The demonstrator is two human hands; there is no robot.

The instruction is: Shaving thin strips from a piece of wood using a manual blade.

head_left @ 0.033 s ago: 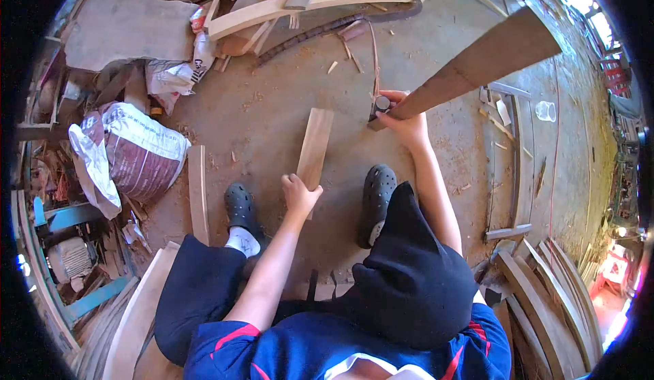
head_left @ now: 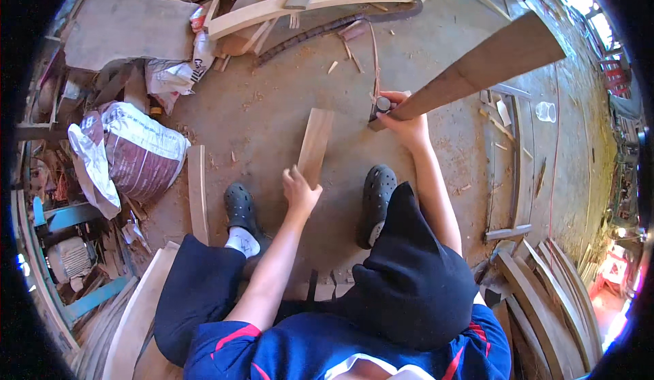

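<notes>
My left hand [head_left: 302,191] is closed around the lower part of a short wooden board [head_left: 316,145], which slants up and away between my feet. The index finger stands a little off the wood. My right hand [head_left: 407,122] grips the near end of a long brown plank [head_left: 487,67], which widens toward its far end at the upper right. Beside the plank end, at the right fingers, is a small dark object with a round grey face [head_left: 383,105]. A thin reddish strip or cord runs up from it; its kind I cannot make out.
A curved pale wooden piece [head_left: 313,9] lies among scrap at the far side. To the left are a filled sack [head_left: 139,152], a flat slab [head_left: 129,29] and an upright board [head_left: 197,193]. A wooden frame [head_left: 514,169] and plastic cup [head_left: 545,112] lie right.
The left fingers have loosened slightly, with the index finger lifting from the short board. The far end of the long plank has shifted slightly right and down.
</notes>
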